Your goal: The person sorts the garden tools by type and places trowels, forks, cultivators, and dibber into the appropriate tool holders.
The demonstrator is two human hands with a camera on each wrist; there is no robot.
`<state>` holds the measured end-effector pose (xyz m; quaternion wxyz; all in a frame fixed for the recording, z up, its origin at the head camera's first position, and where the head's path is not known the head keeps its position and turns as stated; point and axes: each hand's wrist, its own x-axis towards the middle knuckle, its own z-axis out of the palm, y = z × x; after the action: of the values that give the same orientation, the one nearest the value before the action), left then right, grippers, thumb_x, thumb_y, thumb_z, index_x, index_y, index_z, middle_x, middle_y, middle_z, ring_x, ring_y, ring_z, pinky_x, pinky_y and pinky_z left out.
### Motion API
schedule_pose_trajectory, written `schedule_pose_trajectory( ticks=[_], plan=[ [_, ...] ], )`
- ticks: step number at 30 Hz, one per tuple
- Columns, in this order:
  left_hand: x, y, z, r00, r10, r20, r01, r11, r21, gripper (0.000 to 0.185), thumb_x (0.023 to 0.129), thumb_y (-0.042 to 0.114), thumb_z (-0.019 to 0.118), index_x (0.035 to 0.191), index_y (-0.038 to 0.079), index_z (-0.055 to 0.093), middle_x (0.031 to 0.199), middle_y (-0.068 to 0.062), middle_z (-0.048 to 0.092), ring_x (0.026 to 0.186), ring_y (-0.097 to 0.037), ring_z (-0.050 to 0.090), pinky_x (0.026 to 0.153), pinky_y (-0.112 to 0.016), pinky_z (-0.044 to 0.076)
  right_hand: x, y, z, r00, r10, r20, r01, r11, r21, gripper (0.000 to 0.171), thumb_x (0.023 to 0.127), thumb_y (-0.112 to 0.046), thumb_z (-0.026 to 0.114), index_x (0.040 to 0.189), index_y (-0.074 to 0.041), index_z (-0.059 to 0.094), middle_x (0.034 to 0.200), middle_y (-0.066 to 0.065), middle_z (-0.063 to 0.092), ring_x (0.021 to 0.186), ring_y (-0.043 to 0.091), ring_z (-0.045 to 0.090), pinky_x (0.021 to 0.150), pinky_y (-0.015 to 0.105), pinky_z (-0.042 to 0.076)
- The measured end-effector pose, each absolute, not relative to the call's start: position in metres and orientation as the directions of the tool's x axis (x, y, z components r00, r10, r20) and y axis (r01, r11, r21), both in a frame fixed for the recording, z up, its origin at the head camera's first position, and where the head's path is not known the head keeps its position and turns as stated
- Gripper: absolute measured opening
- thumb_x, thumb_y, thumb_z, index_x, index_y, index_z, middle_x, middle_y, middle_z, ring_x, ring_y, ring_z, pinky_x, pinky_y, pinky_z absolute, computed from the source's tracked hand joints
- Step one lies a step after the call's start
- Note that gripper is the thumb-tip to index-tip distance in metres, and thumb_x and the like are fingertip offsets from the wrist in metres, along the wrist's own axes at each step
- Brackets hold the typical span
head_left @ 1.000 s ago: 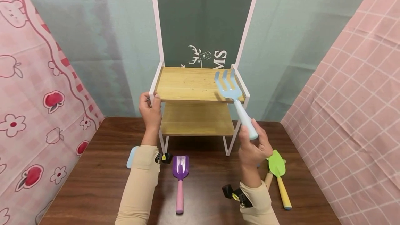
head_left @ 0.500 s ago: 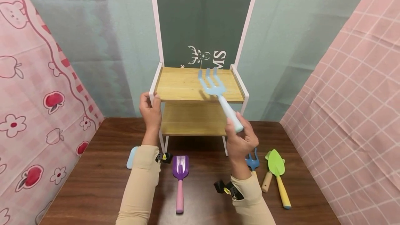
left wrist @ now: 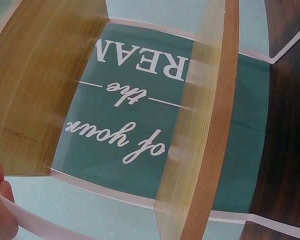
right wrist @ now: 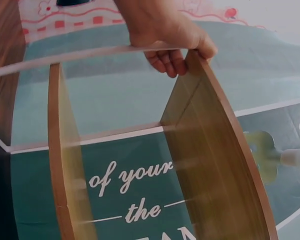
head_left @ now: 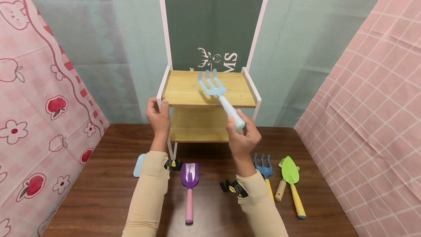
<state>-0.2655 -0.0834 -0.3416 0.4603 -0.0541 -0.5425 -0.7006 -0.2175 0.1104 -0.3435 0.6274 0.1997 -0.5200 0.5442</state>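
Both hands matter: left hand [head_left: 159, 114] grips the shelf frame [head_left: 163, 87] steady while right hand [head_left: 242, 140], fingers wrapped around the light-blue rake [head_left: 217, 93], should lower it flat onto the top shelf [head_left: 184, 90].

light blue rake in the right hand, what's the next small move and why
Probably lower the light blue rake a little and lay it on the top shelf. The right hand holds it by the handle end, with the tines already above the shelf boards, and the left hand grips the rack's front left corner post, bracing it. That part of the shelf looks bare, so a short descent should do it.
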Motion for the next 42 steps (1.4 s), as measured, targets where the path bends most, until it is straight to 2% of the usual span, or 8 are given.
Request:
schedule_pose_trajectory(
  ticks=[6, 11, 19, 25, 31, 35, 42],
  plan=[
    [-0.266, -0.084, -0.342, -0.568, -0.580, 0.584, 0.699, 0.035, 0.715, 0.010, 0.080, -0.001, 0.054, 0.085, -0.008, 0.055, 0.077, 0.003, 0.052, 0.067, -0.008, 0.047, 0.062, -0.023, 0.039, -0.236, 0.109, -0.347, -0.022, 0.420, 0.907, -0.840, 0.484, -0.244, 0.028, 0.074, -0.016, 0.071, 0.086, 0.009, 0.070, 0.079, 0.018, 0.067, 0.062, 0.029, 0.062, 0.056, 0.027, 0.047],
    [-0.265, -0.083, -0.342, -0.569, -0.583, 0.580, 0.696, 0.034, 0.717, 0.011, 0.080, -0.001, 0.054, 0.086, -0.010, 0.055, 0.077, 0.002, 0.052, 0.068, -0.009, 0.047, 0.063, -0.023, 0.039, -0.242, 0.104, -0.341, 0.000, 0.378, 0.926, -0.824, 0.525, -0.215, 0.026, 0.073, -0.015, 0.070, 0.087, 0.007, 0.071, 0.078, 0.015, 0.068, 0.062, 0.028, 0.062, 0.054, 0.035, 0.047],
    [-0.264, -0.083, -0.341, -0.577, -0.578, 0.576, 0.690, 0.032, 0.723, 0.014, 0.080, -0.001, 0.053, 0.088, -0.013, 0.053, 0.079, -0.001, 0.052, 0.069, -0.009, 0.047, 0.064, -0.023, 0.039, -0.253, 0.093, -0.334, -0.002, 0.306, 0.952, -0.787, 0.587, -0.190, 0.024, 0.070, -0.013, 0.072, 0.086, 0.005, 0.071, 0.077, 0.015, 0.068, 0.064, 0.028, 0.064, 0.054, 0.041, 0.050],
    [-0.265, -0.082, -0.342, -0.567, -0.581, 0.584, 0.699, 0.037, 0.715, 0.017, 0.080, -0.001, 0.053, 0.089, -0.015, 0.053, 0.079, -0.004, 0.053, 0.069, -0.009, 0.047, 0.065, -0.023, 0.039, -0.258, 0.084, -0.325, -0.002, 0.239, 0.971, -0.774, 0.614, -0.153, 0.024, 0.071, -0.014, 0.072, 0.085, 0.005, 0.070, 0.074, 0.015, 0.067, 0.061, 0.027, 0.064, 0.053, 0.038, 0.051],
    [-0.266, -0.081, -0.343, -0.559, -0.583, 0.590, 0.707, 0.037, 0.706, 0.015, 0.079, 0.000, 0.053, 0.088, -0.013, 0.054, 0.077, 0.001, 0.053, 0.066, -0.008, 0.047, 0.061, -0.022, 0.038, -0.264, 0.078, -0.318, -0.016, 0.193, 0.981, -0.775, 0.618, -0.134, 0.024, 0.072, -0.015, 0.072, 0.086, 0.004, 0.069, 0.075, 0.014, 0.067, 0.063, 0.026, 0.064, 0.054, 0.036, 0.052],
    [-0.266, -0.081, -0.343, -0.560, -0.582, 0.589, 0.711, 0.028, 0.703, 0.017, 0.079, 0.000, 0.052, 0.088, -0.014, 0.054, 0.077, -0.001, 0.053, 0.065, -0.008, 0.047, 0.059, -0.022, 0.037, -0.267, 0.073, -0.315, -0.034, 0.175, 0.984, -0.762, 0.632, -0.139, 0.024, 0.073, -0.016, 0.073, 0.086, 0.003, 0.069, 0.075, 0.014, 0.067, 0.064, 0.025, 0.065, 0.055, 0.034, 0.053],
    [-0.266, -0.082, -0.343, -0.567, -0.586, 0.579, 0.705, 0.018, 0.709, 0.011, 0.078, 0.001, 0.052, 0.085, -0.006, 0.058, 0.076, -0.002, 0.053, 0.064, -0.008, 0.046, 0.059, -0.022, 0.037, -0.271, 0.062, -0.313, -0.068, 0.146, 0.987, -0.754, 0.641, -0.147, 0.023, 0.073, -0.016, 0.073, 0.086, 0.003, 0.069, 0.076, 0.013, 0.067, 0.066, 0.023, 0.065, 0.059, 0.031, 0.053]
  ],
)
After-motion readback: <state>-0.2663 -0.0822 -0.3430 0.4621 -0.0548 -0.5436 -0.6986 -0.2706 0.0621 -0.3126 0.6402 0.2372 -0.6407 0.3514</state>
